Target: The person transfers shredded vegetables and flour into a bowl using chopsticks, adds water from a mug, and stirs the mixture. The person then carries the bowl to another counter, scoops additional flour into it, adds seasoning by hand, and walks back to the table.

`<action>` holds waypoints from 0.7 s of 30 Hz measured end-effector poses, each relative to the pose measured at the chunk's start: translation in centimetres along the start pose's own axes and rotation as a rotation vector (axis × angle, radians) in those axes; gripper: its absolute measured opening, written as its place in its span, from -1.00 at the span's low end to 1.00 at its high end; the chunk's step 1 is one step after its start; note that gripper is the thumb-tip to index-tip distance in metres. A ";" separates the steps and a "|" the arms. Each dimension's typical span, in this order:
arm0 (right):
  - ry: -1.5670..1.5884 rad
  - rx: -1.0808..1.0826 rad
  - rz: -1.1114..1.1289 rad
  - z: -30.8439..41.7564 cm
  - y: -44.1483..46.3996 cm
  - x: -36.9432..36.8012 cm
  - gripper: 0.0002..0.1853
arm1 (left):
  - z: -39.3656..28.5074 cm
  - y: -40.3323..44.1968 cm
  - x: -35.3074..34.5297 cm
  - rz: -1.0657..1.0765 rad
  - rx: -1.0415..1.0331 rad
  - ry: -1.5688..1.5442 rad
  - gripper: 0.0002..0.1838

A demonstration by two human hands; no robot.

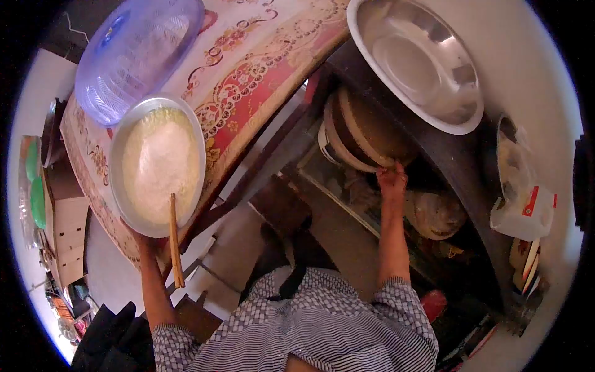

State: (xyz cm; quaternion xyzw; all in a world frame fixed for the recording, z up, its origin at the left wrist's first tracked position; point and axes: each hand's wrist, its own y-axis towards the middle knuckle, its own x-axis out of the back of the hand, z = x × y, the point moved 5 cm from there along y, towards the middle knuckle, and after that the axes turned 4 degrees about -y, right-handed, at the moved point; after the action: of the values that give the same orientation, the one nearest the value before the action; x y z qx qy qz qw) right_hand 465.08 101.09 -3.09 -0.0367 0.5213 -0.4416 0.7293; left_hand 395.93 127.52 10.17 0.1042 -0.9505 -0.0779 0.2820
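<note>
A metal bowl (115,167) at the table's near edge contains white flour (164,152) over a pale yellowish liquid. Chopsticks (175,248) stand in it, leaning out over the near rim. My left hand (142,235) is at the bowl's underside and appears to hold it, its fingers mostly hidden. My right hand (392,176) reaches under the dark counter, closed on the near edge of a round brown lid (362,139). The lid sits tilted over a light-coloured bucket (325,144), whose inside is too dark to make out.
A purple plastic basket (133,56) lies on the patterned tablecloth (248,68). On the dark counter (458,164) stands a wide steel basin (427,62); a white box (525,212) is farther right. A plastic-wrapped bundle (437,214) sits beneath the counter. A small stool (282,201) stands between table and counter.
</note>
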 end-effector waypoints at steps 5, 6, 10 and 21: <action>-0.266 0.036 -0.195 -0.2 0.1 1.7 -0.66 | 0.1 0.0 -0.2 0.007 0.032 -0.049 -0.44; -0.372 0.050 -0.225 -0.3 -0.4 1.6 -0.63 | 0.2 0.0 -0.1 0.006 0.040 -0.061 -0.45; -0.919 0.098 -0.295 0.7 -3.5 -0.6 -0.59 | 0.6 -0.1 -0.5 0.028 0.088 -0.167 -0.48; -1.174 0.050 0.335 -9.1 -10.8 -13.8 -0.57 | -13.6 0.3 -3.5 -0.023 0.042 -0.450 -0.67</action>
State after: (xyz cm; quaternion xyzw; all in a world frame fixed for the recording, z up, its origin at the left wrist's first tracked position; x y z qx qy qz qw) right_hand 450.35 107.61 8.34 -0.1741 0.0205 -0.2391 0.9550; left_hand 406.31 127.44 19.69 0.1009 -0.9896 -0.0828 0.0599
